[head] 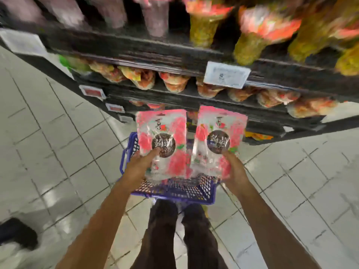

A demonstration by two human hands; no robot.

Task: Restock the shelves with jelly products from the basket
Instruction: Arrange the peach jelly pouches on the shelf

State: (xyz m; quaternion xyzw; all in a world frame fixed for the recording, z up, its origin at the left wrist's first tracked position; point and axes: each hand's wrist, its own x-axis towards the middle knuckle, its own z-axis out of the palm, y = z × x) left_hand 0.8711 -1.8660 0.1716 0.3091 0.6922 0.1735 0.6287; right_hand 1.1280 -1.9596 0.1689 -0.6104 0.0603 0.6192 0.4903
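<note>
Pale tiled floor: blue mesh basket near the foot of the black shelving. Upper shelf: blurred pinkish bags left, yellow-green bags right, at front edge. Shelf below: row of orange-red bags; white price tag on the edge above.

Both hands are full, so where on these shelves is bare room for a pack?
Top shelf: a dark gap between the mauve bags and the yellow bags. The row of orange bags below is packed tight. Lower shelves: cannot tell.
</note>
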